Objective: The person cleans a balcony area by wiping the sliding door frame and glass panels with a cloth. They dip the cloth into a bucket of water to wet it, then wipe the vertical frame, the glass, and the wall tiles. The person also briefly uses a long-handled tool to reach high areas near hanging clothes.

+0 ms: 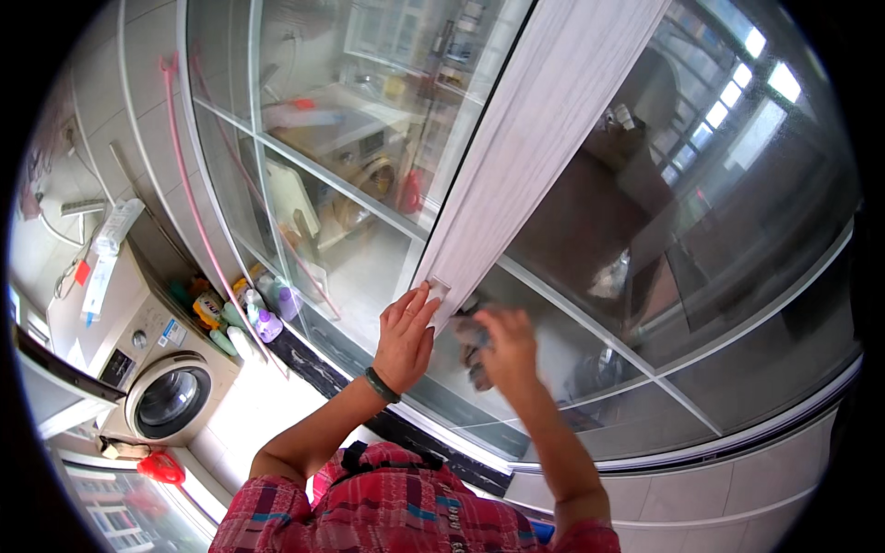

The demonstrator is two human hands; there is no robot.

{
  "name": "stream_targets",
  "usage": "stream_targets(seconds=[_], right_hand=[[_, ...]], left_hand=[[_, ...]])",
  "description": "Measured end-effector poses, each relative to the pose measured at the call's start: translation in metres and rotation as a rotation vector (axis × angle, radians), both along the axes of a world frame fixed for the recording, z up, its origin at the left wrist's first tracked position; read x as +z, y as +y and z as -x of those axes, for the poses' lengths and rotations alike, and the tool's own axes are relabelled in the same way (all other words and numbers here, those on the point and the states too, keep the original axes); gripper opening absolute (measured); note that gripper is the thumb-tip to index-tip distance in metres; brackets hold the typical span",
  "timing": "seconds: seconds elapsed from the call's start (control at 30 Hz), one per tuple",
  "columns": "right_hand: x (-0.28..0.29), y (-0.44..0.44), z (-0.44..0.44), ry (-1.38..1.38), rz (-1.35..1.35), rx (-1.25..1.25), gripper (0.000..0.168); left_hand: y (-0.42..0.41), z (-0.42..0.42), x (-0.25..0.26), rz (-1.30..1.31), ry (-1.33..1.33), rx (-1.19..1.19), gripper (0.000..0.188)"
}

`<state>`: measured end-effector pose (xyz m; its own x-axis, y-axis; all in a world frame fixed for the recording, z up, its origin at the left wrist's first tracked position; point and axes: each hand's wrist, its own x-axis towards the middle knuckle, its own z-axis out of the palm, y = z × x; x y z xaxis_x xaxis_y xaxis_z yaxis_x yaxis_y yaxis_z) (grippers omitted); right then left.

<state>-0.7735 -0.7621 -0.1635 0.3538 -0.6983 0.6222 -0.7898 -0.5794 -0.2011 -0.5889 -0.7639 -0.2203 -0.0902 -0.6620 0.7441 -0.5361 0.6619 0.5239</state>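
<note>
My left hand [404, 339], with a dark bangle at its wrist, rests its fingertips on the pale wood-grain door stile [508, 159]. Its fingertips touch a small metal pull plate [438, 287] set in that stile. To the right, my right hand [508, 345] grips a crumpled greyish-brown cloth [476, 352] in front of the lower glass panel [546, 345]. Motion blurs the right hand and part of the cloth. White bars divide the sliding door's glass, which carries reflections on both sides of the stile.
A front-loading washing machine [169, 394] stands at the left. Detergent bottles [266, 323] crowd the corner beside it, near a leaning pink pole [190, 186]. A red plastic object [161, 469] lies at lower left. A black stone threshold [314, 363] runs below the door.
</note>
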Motion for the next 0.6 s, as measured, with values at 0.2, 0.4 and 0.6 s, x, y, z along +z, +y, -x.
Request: stream_targets(seconds=[0.2,0.4,0.6], right_hand=[[0.235,-0.016,-0.032,-0.173,0.772,0.182,0.048],[0.245,-0.034,-0.086,0.095,0.846,0.072,0.054],[0.114,-0.031,-0.085,0.15,0.641,0.185,0.035]], left_hand=[[0.005,0.002,0.004,-0.018,-0.003,0.07,0.045],[0.009,0.011,-0.008,-0.035,0.135,0.02,0.045],[0.024,0.007,-0.02,-0.126,0.238,-0.053,0.035]])
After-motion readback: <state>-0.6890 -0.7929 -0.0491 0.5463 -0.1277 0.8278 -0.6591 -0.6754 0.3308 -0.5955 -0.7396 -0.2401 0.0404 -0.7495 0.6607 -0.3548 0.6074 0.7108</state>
